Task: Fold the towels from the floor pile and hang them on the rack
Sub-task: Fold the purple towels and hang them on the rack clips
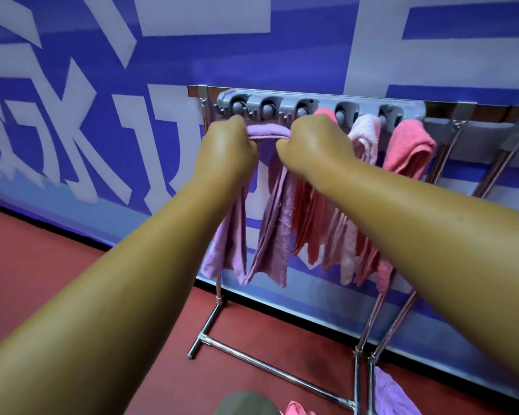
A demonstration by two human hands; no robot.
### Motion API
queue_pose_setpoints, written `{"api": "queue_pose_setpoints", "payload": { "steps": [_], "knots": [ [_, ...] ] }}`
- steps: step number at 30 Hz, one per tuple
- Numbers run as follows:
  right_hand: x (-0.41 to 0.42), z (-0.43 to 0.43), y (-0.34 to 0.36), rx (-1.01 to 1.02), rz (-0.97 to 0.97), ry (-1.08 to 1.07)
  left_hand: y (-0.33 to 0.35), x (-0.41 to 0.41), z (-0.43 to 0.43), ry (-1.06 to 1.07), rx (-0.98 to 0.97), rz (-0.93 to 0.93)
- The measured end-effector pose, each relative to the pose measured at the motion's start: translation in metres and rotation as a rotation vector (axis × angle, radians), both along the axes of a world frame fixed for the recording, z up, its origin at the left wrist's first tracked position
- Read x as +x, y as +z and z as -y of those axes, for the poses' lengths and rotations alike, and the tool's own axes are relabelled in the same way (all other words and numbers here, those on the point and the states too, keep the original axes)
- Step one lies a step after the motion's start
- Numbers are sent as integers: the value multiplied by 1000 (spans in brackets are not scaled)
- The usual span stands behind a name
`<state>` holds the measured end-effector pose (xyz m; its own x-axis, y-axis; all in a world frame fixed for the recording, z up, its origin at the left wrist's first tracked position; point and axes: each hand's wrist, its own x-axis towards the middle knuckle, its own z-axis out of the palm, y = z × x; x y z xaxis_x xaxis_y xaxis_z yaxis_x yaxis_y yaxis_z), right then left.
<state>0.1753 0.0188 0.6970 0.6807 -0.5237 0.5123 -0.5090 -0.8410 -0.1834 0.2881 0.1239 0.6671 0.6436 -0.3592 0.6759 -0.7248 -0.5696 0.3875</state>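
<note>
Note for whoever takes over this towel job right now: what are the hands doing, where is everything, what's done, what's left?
Left hand and right hand both grip the folded lilac towel by its top fold, right under the grey clip strip of the rack; whether it is clipped cannot be told.
Done: coral towel, pale pink towel and end coral towel hang from the strip.
Left: secure the lilac one, then fold and hang the loose lilac towel and loose pink towel on the floor.
</note>
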Motion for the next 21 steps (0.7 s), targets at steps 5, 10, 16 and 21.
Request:
{"api": "queue_pose_setpoints", "payload": {
  "steps": [5, 10, 16, 21],
  "knots": [
    [16, 15, 16, 36, 60, -80, 27, 17, 24, -4, 3, 33],
    [25, 22, 32, 38, 73, -171, 49, 23, 49, 33, 4, 46],
    [35, 23, 43, 70, 35, -210, 50, 33, 71, 44, -6, 38],
    [40, 26, 51, 69, 57, -228, 64, 36, 75, 46, -133, 79]
  ]
}}
